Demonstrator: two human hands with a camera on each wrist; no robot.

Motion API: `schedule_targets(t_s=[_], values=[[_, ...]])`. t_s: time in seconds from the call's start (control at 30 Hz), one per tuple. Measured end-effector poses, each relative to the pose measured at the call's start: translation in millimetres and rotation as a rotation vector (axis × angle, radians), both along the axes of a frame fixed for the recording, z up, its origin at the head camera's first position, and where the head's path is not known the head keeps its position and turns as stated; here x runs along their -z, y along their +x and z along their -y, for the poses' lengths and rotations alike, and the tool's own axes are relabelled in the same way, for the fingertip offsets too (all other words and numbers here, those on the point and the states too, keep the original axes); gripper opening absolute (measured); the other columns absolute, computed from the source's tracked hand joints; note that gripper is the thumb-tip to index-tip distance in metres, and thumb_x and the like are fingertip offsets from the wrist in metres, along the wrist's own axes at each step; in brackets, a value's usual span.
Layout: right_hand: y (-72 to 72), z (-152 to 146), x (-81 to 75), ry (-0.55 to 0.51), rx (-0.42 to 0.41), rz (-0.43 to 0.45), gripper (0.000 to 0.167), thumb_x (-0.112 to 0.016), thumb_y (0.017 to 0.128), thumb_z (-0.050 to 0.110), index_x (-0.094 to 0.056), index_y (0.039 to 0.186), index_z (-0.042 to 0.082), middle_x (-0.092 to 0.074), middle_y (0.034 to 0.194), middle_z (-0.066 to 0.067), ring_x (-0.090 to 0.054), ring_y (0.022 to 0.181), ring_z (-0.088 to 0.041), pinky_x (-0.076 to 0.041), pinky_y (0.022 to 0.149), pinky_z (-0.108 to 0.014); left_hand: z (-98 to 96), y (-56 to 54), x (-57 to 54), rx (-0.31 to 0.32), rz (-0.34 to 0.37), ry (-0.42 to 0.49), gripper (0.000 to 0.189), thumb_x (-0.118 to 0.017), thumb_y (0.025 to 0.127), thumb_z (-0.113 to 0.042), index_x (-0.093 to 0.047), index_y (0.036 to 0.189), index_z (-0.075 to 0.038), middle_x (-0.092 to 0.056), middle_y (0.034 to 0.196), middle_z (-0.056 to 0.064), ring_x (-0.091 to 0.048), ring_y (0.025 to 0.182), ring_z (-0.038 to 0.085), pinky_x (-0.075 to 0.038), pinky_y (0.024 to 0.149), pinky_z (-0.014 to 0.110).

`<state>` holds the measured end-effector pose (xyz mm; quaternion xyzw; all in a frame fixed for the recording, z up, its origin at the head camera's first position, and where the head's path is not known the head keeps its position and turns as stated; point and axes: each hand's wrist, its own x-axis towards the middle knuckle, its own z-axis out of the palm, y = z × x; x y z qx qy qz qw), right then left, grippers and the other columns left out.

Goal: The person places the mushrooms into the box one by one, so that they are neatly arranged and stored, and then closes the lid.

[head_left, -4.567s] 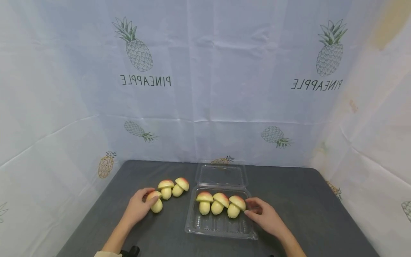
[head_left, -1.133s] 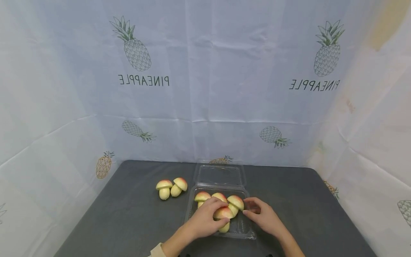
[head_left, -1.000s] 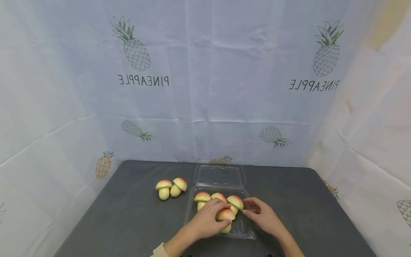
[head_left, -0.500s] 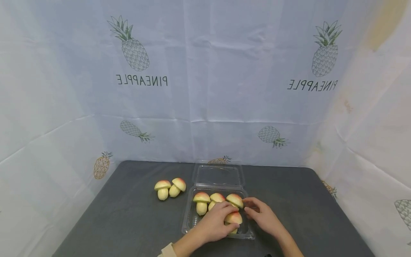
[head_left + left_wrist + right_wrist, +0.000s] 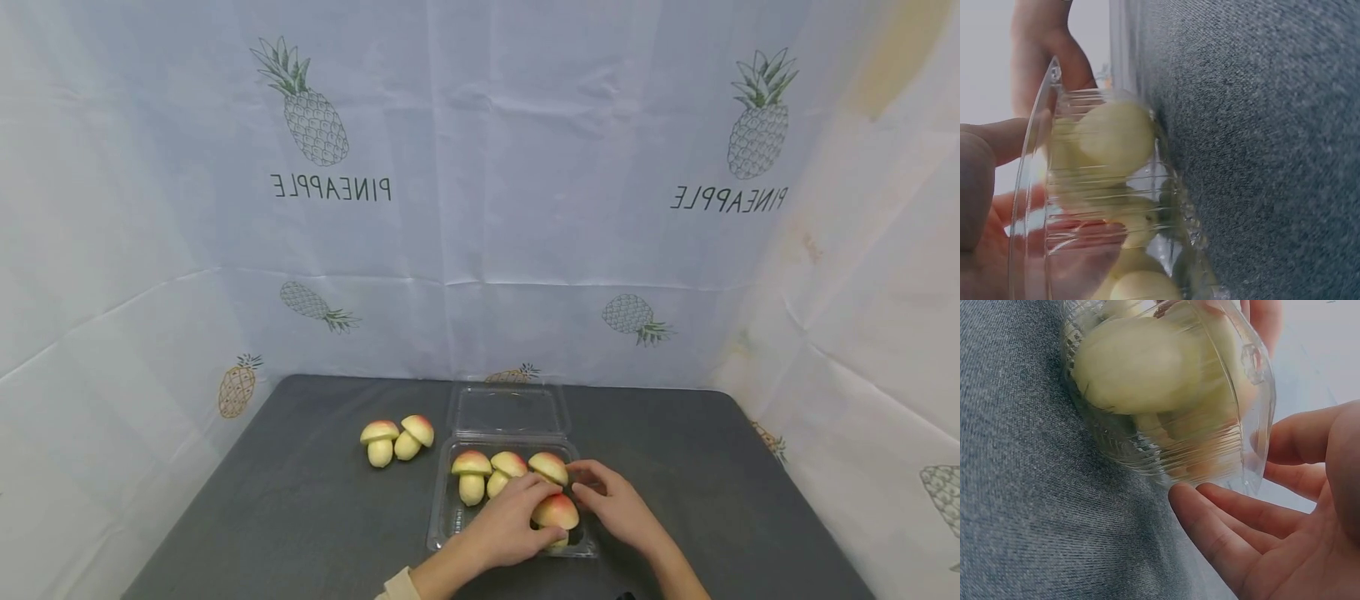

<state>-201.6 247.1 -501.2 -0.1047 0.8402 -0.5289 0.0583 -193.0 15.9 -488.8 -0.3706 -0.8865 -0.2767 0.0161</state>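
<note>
In the head view my left hand (image 5: 510, 525) reaches over the front of a clear plastic clamshell box (image 5: 437, 518), gripping a yellow mushroom (image 5: 557, 510) with a red-tinged cap between thumb and fingers. That mushroom is low in the front right corner. Behind it, a back row holds a left mushroom (image 5: 471, 475), a middle one (image 5: 507, 464) and a right one (image 5: 549, 467). My right hand (image 5: 622, 512) stays at the box's right side; in the right wrist view, its fairly straight fingers (image 5: 1216, 531) touch the ribbed outer wall. The left hand hides the box's front middle.
The box's clear lid (image 5: 510, 410) lies folded back toward the rear edge. Left of the box, an upright mushroom (image 5: 379, 443) and a tilted one (image 5: 415, 437) lie on the dark table (image 5: 300, 500). Pineapple-printed cloth (image 5: 480, 208) encloses the back and sides.
My left hand picked up the nearest mushroom of the left group, carried it right into the box, then slid it to the front right corner. The right hand has barely moved.
</note>
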Motion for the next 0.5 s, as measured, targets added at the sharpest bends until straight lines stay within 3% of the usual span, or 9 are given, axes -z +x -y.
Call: schedule_targets(t_s=[0.1, 0.5], values=[[-0.2, 0, 0.3, 0.003, -0.001, -0.003, 0.04, -0.062, 0.103, 0.026, -0.058, 0.136, 0.004, -0.064, 0.116, -0.014, -0.068, 0.097, -0.024, -0.058, 0.075, -0.031, 1.9, 0.5, -2.2, 0.004, -0.008, -0.011, 0.051, -0.07, 0.096, -0.044, -0.063, 0.135, -0.012, -0.06, 0.13, -0.001, -0.055, 0.119, 0.013, -0.049, 0.097, 0.029], [0.9, -2, -0.1, -0.008, -0.025, 0.007, 0.042, -0.062, 0.104, 0.023, -0.055, 0.138, 0.0, -0.064, 0.113, -0.014, -0.067, 0.094, -0.023, -0.057, 0.074, -0.035, 25.3, -1.5, -18.5, -0.002, 0.068, 0.035, 0.038, -0.062, 0.102, -0.039, -0.066, 0.129, -0.012, -0.062, 0.125, -0.003, -0.058, 0.115, 0.013, -0.052, 0.094, 0.032]])
